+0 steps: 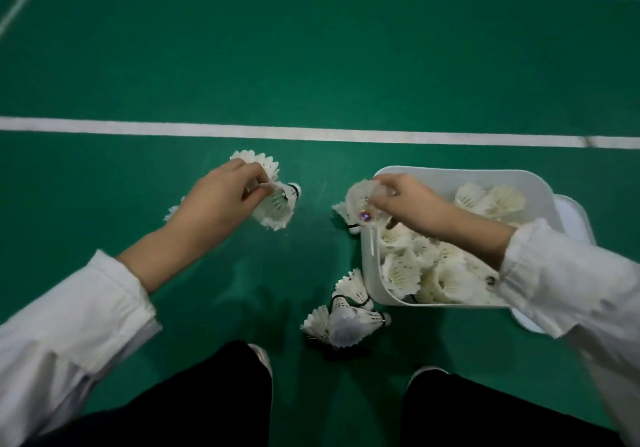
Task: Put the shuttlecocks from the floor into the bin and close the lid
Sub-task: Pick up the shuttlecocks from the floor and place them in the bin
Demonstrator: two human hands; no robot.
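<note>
The right hand [405, 204], pinching shuttlecocks [362, 195], hangs at the nine o'clock rim of the bin [450, 173]; the left hand [214, 204], gripping another bunch [273, 209] above the floor [311, 65], has the bin at three o'clock.

Feather, plastic and cloth on a matt court.
Shuttlecocks [273, 208] in the left hand [214, 200] and right hand [405, 204]: white feather, matt. Bin [367, 266] under the right hand: smooth, faintly glossy plastic. Floor [311, 65] beyond both hands: dull, fine-grained.
</note>
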